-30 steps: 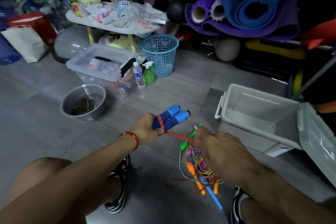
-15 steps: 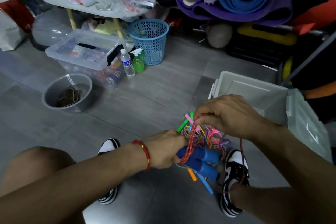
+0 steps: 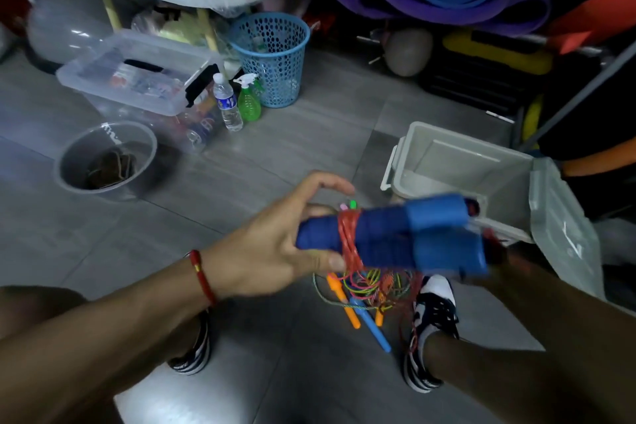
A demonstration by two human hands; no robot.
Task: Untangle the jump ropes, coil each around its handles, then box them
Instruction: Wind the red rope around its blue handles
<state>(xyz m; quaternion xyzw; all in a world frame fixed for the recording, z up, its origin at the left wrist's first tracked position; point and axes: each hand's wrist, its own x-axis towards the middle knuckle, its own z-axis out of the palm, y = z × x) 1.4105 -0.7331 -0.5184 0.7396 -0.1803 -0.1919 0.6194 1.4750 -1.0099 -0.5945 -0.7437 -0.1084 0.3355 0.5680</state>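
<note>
The grey box sits open on the floor at my front right, its lid swung off to the right side, and as far as I can see inside it nothing lies there, though the near part of its floor is masked. Between me and its near wall I hold the pair of blue handles level, side by side, their long axis running left to right with the far ends pointing at the box. The red rope is wound in a few turns around the handles just beside my left hand, which pinches the left ends between thumb below and fingers above, the forefinger lifted free and straight. That hand is the nearer to the turns; I judge the next wrap has to pass round the handles crosswise. My right hand is hidden behind the right ends of the handles and blurred, so I cannot tell how its fingers lie. Under the handles, on the floor between my shoes, lies the tangle of thin coloured ropes with small orange and blue handles; how they knot I cannot make out.
</note>
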